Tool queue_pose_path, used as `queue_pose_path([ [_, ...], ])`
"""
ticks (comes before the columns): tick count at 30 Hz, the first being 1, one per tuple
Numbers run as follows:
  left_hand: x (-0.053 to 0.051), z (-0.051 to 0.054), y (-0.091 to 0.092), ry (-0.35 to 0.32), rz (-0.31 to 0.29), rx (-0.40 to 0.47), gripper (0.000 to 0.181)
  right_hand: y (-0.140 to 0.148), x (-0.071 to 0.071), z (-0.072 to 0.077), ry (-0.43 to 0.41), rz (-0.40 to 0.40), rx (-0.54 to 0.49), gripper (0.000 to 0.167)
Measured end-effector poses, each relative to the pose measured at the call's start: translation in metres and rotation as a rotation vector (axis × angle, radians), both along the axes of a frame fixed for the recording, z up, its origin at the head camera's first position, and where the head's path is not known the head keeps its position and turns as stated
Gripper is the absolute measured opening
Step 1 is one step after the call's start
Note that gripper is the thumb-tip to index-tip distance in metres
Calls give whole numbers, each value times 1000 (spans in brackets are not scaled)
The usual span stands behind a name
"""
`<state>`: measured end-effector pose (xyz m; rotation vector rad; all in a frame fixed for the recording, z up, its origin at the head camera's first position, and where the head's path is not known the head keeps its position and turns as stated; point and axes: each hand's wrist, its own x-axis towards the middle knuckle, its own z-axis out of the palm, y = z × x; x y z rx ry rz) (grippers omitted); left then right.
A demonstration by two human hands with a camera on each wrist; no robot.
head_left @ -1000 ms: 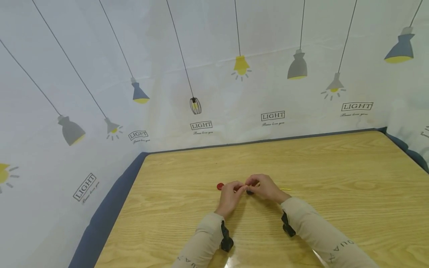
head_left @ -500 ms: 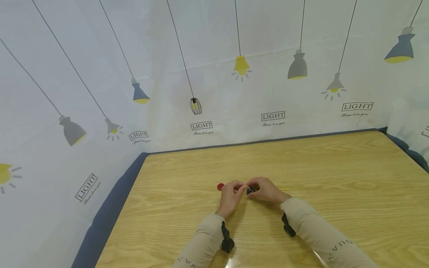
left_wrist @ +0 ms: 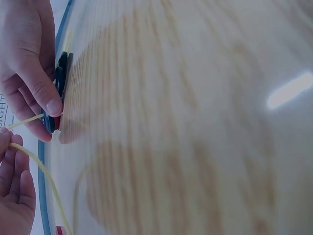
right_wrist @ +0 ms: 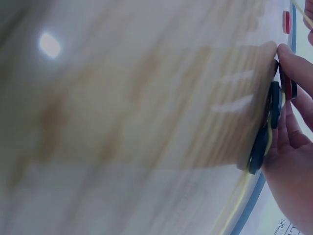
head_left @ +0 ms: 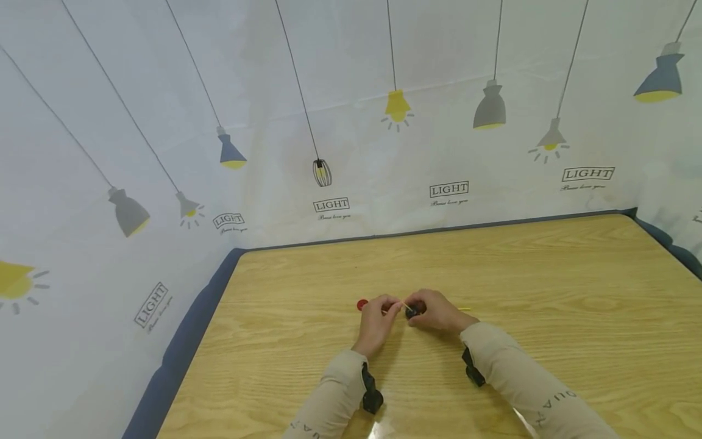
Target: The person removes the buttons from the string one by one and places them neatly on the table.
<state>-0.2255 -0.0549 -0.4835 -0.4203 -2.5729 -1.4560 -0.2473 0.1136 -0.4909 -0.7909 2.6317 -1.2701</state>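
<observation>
The left hand (head_left: 376, 324) pinches a yellow string (left_wrist: 48, 177) between thumb and fingertips; a length of it hangs down in the left wrist view. To its right, the right hand (head_left: 436, 312) grips a dark disc (head_left: 411, 311) by its edges, with the string running from the disc to the left fingers. In the right wrist view, more dark discs (right_wrist: 258, 150) lie by the right palm, strung along the string, and a red disc (right_wrist: 288, 88) shows between the fingers. The hands are close together, just above the table.
A separate red disc (head_left: 362, 304) lies on the wooden table (head_left: 307, 274), just left of the left hand. A yellow string end (head_left: 465, 309) extends right from behind the right hand. Behind the table hangs a white cloth (head_left: 373, 140) printed with lamps.
The right hand has shifted slightly down and right, and more of the dark disc shows at its fingertips. The string between the hands has come into view. The left hand has barely moved.
</observation>
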Motion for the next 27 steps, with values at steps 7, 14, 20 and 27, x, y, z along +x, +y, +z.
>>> queue_pose_path([
  [7, 0, -1, -1, -4, 8, 1, 10, 1, -2, 0, -7, -1, 31, 30],
  [14, 0, -4, -2, 11, 4, 4, 9, 1, -3, 1, 14, 8, 22, 27],
  [20, 0, -10, -4, 8, -19, 10, 9, 0, -4, 1, 21, 5, 31, 26],
  [27, 2, -10, -4, -7, -16, -3, 11, -2, -3, 1, -4, -6, 29, 26],
])
